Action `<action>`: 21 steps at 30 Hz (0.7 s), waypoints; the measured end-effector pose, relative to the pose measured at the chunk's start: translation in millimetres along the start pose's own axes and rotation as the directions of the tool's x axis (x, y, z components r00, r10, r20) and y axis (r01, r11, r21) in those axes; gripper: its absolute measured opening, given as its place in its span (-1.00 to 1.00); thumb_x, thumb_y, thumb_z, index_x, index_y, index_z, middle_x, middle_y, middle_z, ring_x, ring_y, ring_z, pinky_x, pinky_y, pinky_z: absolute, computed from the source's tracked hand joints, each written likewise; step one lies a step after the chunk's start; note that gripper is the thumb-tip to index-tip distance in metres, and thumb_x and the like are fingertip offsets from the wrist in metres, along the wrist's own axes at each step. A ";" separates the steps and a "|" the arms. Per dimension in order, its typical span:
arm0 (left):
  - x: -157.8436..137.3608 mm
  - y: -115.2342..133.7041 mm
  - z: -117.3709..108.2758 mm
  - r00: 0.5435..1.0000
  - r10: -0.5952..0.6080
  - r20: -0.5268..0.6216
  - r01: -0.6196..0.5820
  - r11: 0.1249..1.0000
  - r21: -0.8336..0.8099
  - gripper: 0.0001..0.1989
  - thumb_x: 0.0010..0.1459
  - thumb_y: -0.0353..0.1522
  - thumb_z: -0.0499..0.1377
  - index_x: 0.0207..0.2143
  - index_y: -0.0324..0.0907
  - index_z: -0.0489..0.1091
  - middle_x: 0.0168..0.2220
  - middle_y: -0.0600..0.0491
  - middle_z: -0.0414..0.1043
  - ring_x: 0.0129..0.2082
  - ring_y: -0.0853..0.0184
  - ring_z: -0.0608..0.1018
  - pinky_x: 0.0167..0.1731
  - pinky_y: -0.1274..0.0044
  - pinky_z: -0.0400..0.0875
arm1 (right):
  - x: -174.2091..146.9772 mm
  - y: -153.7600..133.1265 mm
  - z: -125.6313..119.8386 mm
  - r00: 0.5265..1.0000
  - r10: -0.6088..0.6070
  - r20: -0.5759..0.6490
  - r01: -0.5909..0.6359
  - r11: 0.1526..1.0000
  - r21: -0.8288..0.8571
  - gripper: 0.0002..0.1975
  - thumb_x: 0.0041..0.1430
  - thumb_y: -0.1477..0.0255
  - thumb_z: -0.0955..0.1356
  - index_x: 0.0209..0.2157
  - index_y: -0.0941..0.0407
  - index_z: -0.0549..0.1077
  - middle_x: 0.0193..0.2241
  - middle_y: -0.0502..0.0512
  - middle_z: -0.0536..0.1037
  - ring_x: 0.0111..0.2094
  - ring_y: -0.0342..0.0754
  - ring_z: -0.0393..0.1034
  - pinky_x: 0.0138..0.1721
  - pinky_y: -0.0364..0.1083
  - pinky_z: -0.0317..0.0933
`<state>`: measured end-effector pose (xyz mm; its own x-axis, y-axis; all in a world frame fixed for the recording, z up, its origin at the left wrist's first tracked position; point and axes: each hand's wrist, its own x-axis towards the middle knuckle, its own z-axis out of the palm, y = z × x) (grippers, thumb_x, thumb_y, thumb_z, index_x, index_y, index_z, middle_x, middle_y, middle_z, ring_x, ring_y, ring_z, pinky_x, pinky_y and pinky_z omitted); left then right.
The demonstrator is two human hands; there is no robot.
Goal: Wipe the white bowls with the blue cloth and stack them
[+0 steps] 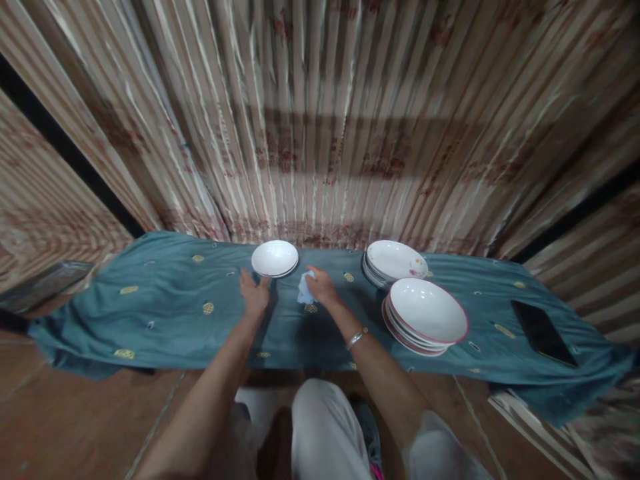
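A small stack of white bowls [275, 258] sits toward the back of the cloth-covered table. At its near left edge is my left hand [255, 293], fingers spread and the thumb close to the rim; whether it touches the bowls I cannot tell. My right hand [320, 285] is closed on a crumpled light blue cloth [305, 289], held just right of the bowls and low over the table. Further right stand a stack of flower-patterned white plates [395, 259] and, nearer to me, a stack of larger red-rimmed white bowls [429, 310].
A dark green tablecloth [175, 300] with pineapple prints covers the long table. A black phone-like slab [543, 332] lies at the right end. Patterned curtains [320, 133] hang behind the table. My knee [325, 427] is close to the front edge.
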<state>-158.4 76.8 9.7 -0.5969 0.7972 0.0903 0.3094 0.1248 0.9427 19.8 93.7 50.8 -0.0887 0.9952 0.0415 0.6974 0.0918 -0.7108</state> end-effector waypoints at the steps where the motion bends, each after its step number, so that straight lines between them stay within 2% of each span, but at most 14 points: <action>1: 6.8 0.5 -0.5 1.000 -0.005 -0.001 0.005 1.000 0.014 -0.21 0.15 -0.30 0.16 0.34 -0.38 -0.07 0.41 -0.30 -0.08 0.42 0.00 -0.07 0.35 0.27 -0.21 | 13.8 -3.3 4.8 1.000 0.011 -0.005 -0.011 1.000 -0.008 -0.58 0.20 0.54 0.25 0.08 0.11 0.45 0.05 0.17 0.56 0.10 0.04 0.44 0.14 0.00 0.26; 4: 21.5 -0.8 -0.2 1.000 -0.022 0.017 0.021 0.997 0.074 -0.21 0.13 -0.27 0.17 0.33 -0.41 -0.01 0.39 -0.34 -0.05 0.42 -0.02 -0.08 0.35 0.29 -0.20 | 45.7 -8.9 18.0 1.000 0.029 -0.006 -0.030 0.999 -0.028 -0.58 0.21 0.52 0.25 0.10 0.12 0.43 0.05 0.22 0.55 0.09 0.08 0.44 0.12 0.01 0.27; 7: 29.6 -5.8 0.8 0.998 -0.007 0.061 0.000 0.994 0.109 -0.24 0.10 -0.26 0.20 0.29 -0.37 0.09 0.38 -0.35 0.00 0.42 -0.04 -0.06 0.34 0.26 -0.18 | 60.6 -9.5 29.3 1.000 0.017 0.012 -0.016 0.999 -0.049 -0.62 0.23 0.47 0.27 0.08 0.13 0.44 0.02 0.22 0.57 0.08 0.07 0.45 0.11 -0.01 0.27; 10: 32.2 -10.6 1.7 0.997 -0.008 0.075 0.000 0.994 0.112 -0.25 0.03 -0.24 0.24 0.26 -0.27 0.18 0.38 -0.31 0.02 0.41 -0.08 -0.03 0.33 0.21 -0.14 | 61.6 -8.2 38.0 0.999 -0.025 0.034 0.027 0.998 -0.059 -0.60 0.24 0.44 0.28 0.11 0.14 0.42 0.05 0.20 0.54 0.08 0.02 0.43 0.12 -0.07 0.24; 16: 30.9 -14.5 6.0 0.995 -0.008 0.100 0.001 0.998 0.071 -0.25 0.04 -0.29 0.20 0.29 -0.29 0.16 0.39 -0.28 0.01 0.42 -0.01 -0.03 0.35 0.26 -0.15 | 56.8 -6.0 45.1 0.997 -0.066 0.026 0.068 0.996 -0.062 -0.53 0.23 0.46 0.25 0.17 0.20 0.36 0.08 0.23 0.49 0.08 0.01 0.38 0.14 -0.09 0.19; 21: 34.5 -22.0 11.2 0.994 -0.057 0.092 0.059 0.998 -0.013 -0.24 0.06 -0.26 0.18 0.31 -0.22 0.13 0.40 -0.17 0.02 0.42 0.08 0.01 0.36 0.33 -0.18 | 59.4 -7.4 46.7 0.997 -0.065 -0.038 0.063 0.997 -0.046 -0.58 0.23 0.41 0.28 0.11 0.09 0.42 0.02 0.13 0.53 0.06 0.01 0.38 0.12 -0.08 0.22</action>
<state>-177.5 108.3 -11.5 -0.5430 0.8397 0.0061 0.2643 0.1640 0.9504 -23.9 150.5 25.7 -0.1068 0.9877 0.1145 0.7221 0.1563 -0.6739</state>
